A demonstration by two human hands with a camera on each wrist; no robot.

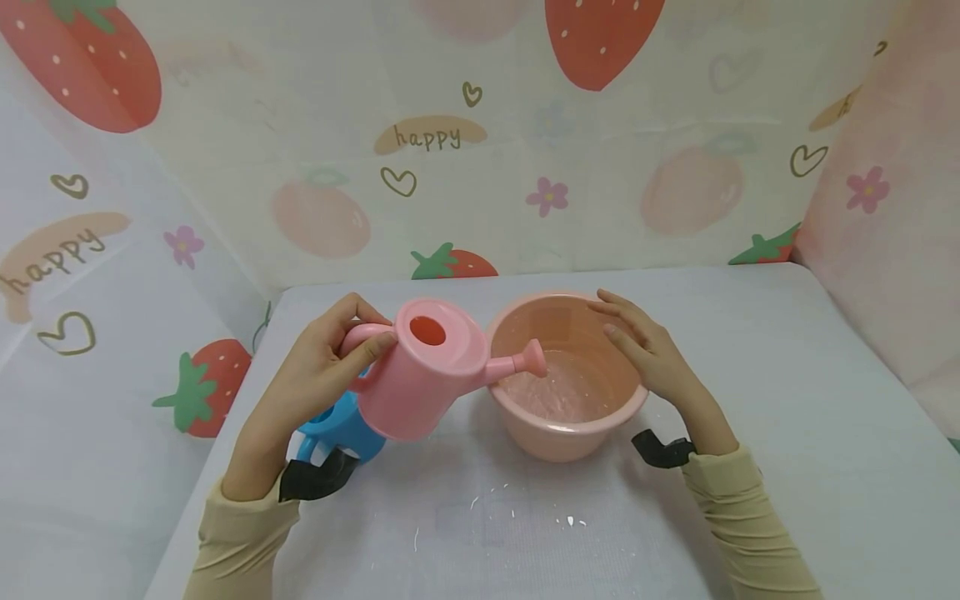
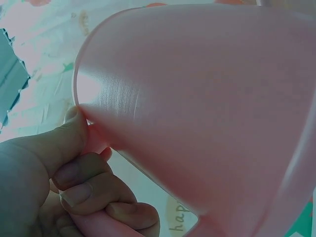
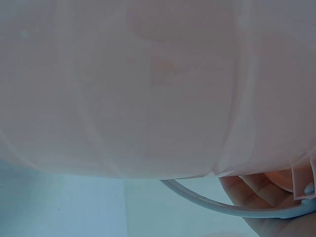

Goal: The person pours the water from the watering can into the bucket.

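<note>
My left hand [image 1: 315, 371] grips the handle of a pink watering can [image 1: 416, 387], fingers curled round it and thumb near the can's top edge. The can is off the table, tilted to the right, its spout head over the left part of a pale pink basin [image 1: 573, 429]. Rippled, clear water appears to lie in the basin; I cannot make out a stream from the spout. My right hand [image 1: 648, 346] holds the basin's right rim, thumb on the inner side. The basin's wall [image 3: 148, 98] fills most of the right wrist view, partly hiding the fingers [image 3: 259, 190].
A blue watering can [image 1: 348, 429] stands on the table behind and below the pink one, partly covered by it and my left wrist. Water drops [image 1: 572, 522] dot the white table [image 1: 480, 550] in front. A patterned curtain [image 1: 600, 167] hangs behind the table.
</note>
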